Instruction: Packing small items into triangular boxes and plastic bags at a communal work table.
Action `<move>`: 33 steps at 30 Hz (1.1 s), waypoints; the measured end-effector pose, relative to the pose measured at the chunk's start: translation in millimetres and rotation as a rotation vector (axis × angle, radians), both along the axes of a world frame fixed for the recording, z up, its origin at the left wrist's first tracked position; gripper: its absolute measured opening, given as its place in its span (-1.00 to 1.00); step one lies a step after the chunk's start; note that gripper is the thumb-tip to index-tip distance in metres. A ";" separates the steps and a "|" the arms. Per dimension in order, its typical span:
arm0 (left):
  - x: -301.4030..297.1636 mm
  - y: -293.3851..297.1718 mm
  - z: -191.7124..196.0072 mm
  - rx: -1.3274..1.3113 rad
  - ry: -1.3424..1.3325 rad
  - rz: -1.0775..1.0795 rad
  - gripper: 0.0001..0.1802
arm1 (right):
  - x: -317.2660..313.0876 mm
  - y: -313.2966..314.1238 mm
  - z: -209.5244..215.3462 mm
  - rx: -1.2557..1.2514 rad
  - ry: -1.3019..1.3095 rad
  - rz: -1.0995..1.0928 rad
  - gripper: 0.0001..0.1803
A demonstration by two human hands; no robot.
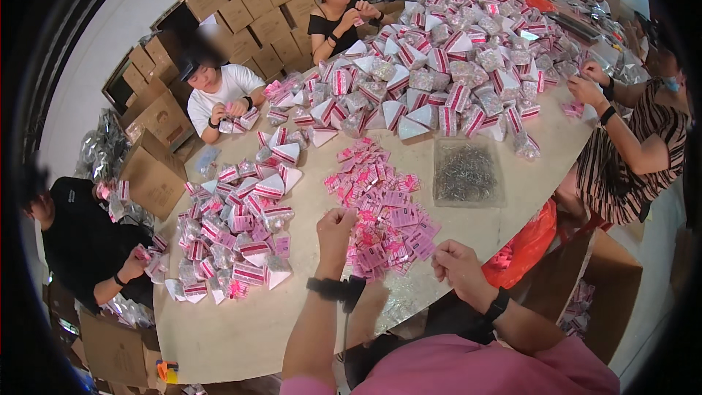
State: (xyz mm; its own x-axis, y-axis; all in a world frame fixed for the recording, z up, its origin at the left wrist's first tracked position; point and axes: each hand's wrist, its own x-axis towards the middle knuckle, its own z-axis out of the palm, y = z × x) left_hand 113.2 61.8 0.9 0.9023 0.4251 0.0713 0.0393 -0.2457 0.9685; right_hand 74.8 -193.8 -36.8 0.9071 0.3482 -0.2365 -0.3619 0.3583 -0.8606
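Observation:
A loose heap of small pink cards and packets (376, 201) lies on the table in front of me. My left hand (336, 231) is at the heap's left edge, its fingers curled closed; what they hold, if anything, is hidden. Across the heap's lower right side, my right hand (459, 267) is closed in a pinch. Its fingertips come close to a pink card (420, 244), but I cannot tell whether they grip it. Dark bands circle both my wrists. Beyond the heap sits a shallow clear tray (469, 200) of small metal pieces.
Clear pouches with pink-and-white labels form a left pile (238, 230) and a larger far pile (446, 66) on the pale table (219, 336). Several people work around it. An open carton (610, 285) and a red bag (523, 249) stand at the right; stacked cartons (256, 7) line the back.

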 end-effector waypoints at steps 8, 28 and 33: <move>-56.9 -25.9 23.2 -0.543 0.042 -0.206 -0.81 | 5.6 37.4 43.5 -0.058 -0.311 0.020 -0.92; -96.0 -60.6 30.5 -0.368 0.085 -0.374 -0.71 | -7.4 52.9 47.6 0.189 -0.195 0.013 -0.96; -99.3 -62.1 32.3 -0.204 -0.004 -0.331 -0.83 | -3.3 50.9 39.6 0.053 -0.326 0.061 -0.94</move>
State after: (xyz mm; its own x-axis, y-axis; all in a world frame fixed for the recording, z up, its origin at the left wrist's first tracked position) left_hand 13.9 -0.3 33.1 0.9929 0.1171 0.0194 -0.0140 -0.0468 0.9988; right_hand 71.5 -142.9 2.8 0.9092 0.4081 0.0828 -0.0925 0.3918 -0.9154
